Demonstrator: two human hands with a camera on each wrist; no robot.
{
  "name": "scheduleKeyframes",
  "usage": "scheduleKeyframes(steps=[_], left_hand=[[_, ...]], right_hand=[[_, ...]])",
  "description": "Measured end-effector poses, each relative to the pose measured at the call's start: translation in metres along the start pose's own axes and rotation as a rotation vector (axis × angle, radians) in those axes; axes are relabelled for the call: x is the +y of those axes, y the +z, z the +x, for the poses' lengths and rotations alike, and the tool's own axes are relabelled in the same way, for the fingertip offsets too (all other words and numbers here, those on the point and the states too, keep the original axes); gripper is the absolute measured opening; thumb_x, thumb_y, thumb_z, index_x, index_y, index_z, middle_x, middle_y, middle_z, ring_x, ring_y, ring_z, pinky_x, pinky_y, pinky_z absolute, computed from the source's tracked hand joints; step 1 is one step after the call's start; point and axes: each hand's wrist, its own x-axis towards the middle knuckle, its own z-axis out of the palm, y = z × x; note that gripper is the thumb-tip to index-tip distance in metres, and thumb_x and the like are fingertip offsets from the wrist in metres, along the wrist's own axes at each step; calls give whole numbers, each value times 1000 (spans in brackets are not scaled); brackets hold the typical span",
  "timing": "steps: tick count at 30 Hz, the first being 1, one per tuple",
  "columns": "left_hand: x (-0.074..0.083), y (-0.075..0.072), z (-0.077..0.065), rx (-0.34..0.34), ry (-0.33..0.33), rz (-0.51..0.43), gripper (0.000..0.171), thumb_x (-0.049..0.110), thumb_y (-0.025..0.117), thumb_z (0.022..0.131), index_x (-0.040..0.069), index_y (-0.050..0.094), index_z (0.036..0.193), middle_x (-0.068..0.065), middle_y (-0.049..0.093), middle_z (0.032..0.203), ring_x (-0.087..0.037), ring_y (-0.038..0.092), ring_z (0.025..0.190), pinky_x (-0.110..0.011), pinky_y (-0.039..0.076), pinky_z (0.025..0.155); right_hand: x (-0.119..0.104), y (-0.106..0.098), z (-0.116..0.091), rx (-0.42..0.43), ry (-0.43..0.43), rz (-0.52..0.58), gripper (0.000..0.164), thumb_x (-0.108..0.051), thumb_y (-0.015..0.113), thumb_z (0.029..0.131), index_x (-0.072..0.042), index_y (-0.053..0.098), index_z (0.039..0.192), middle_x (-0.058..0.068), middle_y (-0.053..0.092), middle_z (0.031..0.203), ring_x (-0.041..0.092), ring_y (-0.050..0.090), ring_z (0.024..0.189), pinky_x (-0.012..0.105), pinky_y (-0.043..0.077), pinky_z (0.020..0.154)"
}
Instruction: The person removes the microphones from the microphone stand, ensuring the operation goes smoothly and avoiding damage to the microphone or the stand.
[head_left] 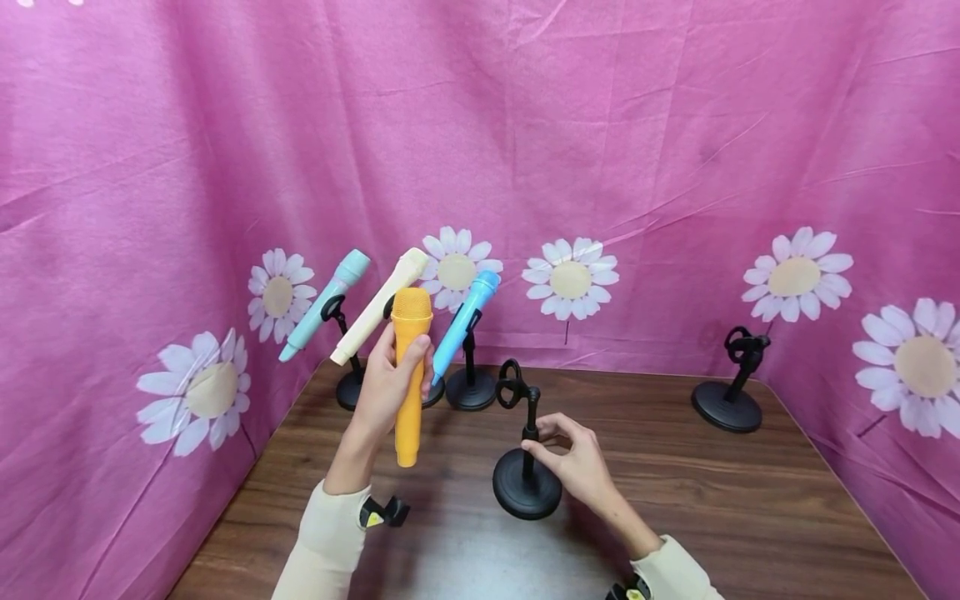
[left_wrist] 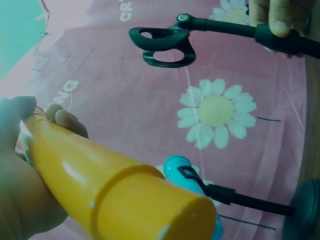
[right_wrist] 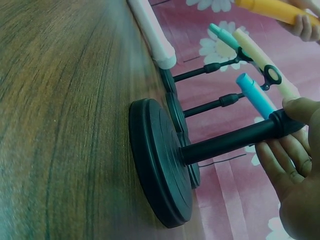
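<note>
An orange toy microphone (head_left: 408, 408) stands nearly upright in my left hand (head_left: 378, 387), whose fingers and thumb wrap its handle just below the grille head. Its tail end comes close to the left wrist view's camera, over the blue microphone (left_wrist: 178, 167). With thumb and fingers, my right hand (head_left: 576, 460) grips the upright pole of a black desktop microphone stand (head_left: 527, 492). The round base sits at the tabletop, and the stand's ring-shaped clip (left_wrist: 165, 47) holds nothing. A gap separates the orange microphone from this clip.
Behind my left hand, teal (head_left: 322, 308), cream (head_left: 378, 307) and blue microphones tilt in black stands. Another black stand (head_left: 727, 406) with a bare clip is at the back right of the wooden table (head_left: 675, 467). Pink daisy-printed cloth (head_left: 637, 150) surrounds the table's back and sides.
</note>
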Motion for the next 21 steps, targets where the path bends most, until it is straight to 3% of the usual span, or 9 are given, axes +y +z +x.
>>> scheduleKeyframes(steps=[13, 21], left_hand=[[-24, -19, -20, 21, -181, 82, 29, 31, 63, 109, 10, 48, 121, -5, 56, 82, -15, 54, 55, -25, 52, 52], [-41, -28, -30, 40, -284, 143, 33, 28, 64, 109, 7, 46, 126, -7, 57, 82, -16, 54, 58, -25, 53, 54]], right_hand=[[1, 1, -2, 0, -10, -12, 25, -10, 89, 87, -8, 73, 106, 8, 76, 95, 2, 70, 87, 25, 64, 75], [1, 1, -1, 1, -24, -9, 25, -10, 89, 87, -8, 73, 106, 8, 76, 95, 3, 71, 88, 25, 64, 76]])
